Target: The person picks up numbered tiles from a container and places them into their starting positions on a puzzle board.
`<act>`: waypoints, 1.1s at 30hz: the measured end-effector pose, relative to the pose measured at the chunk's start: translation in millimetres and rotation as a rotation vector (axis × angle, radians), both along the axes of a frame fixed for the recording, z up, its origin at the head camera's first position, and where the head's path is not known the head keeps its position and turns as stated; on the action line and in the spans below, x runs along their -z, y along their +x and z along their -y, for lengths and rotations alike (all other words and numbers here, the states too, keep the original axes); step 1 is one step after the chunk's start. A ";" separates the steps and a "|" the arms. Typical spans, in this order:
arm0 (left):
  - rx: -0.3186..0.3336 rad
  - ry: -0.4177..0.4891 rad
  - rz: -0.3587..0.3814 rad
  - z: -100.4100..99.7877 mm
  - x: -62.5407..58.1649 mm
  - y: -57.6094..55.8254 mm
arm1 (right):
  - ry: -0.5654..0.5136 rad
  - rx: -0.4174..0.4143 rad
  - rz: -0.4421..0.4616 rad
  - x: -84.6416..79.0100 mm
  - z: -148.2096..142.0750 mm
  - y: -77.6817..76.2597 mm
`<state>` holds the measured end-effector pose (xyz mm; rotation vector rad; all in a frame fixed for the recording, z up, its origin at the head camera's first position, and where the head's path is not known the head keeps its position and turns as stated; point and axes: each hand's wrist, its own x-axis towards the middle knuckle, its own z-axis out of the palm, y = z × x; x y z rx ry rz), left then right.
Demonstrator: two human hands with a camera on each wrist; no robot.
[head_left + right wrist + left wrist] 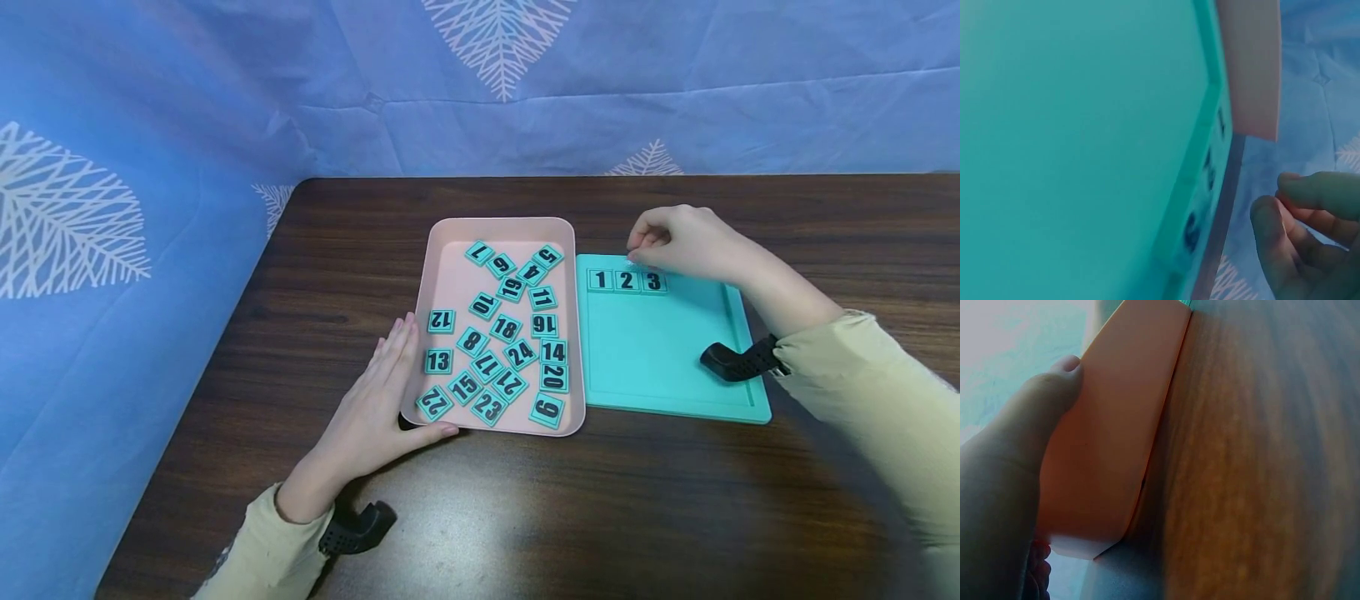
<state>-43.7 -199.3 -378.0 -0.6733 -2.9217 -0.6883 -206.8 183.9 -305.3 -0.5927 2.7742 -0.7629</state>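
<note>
My left hand (371, 404) lies against the near left corner of a pink tray (498, 227), fingers straight along its left side and thumb at its near side. In the left wrist view the thumb (1060, 381) rests against the tray's wall (1116, 412). Several turquoise number tiles, among them the 18 (506, 328) and the 12 (442, 322), lie scattered in the tray. My right hand (690, 237) hovers at the far edge of a turquoise board (652, 350), fingers curled, with nothing visible between thumb and fingertips. Just below it, tiles 1 (601, 280), 2 (627, 281) and 3 (654, 282) form a row.
The tray and board sit side by side on a dark wooden table (585, 508). Blue cloth with white leaf patterns (480, 137) hangs behind and to the left. Each wrist carries a black device, one of them (360, 529) beside the left sleeve.
</note>
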 end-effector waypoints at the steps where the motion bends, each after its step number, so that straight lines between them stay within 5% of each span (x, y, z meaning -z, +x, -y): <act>1: 0.000 -0.001 0.000 -0.1 0.1 0.0 | -0.008 -0.008 -0.008 -1.1 2.8 -0.7; 16: 0.000 -0.006 0.001 1.1 1.0 -0.6 | -0.138 -0.129 -0.105 -3.5 51.5 -13.7; 33: 0.003 -0.009 0.009 1.5 0.1 0.4 | -0.118 -0.291 -0.042 8.9 96.8 -23.2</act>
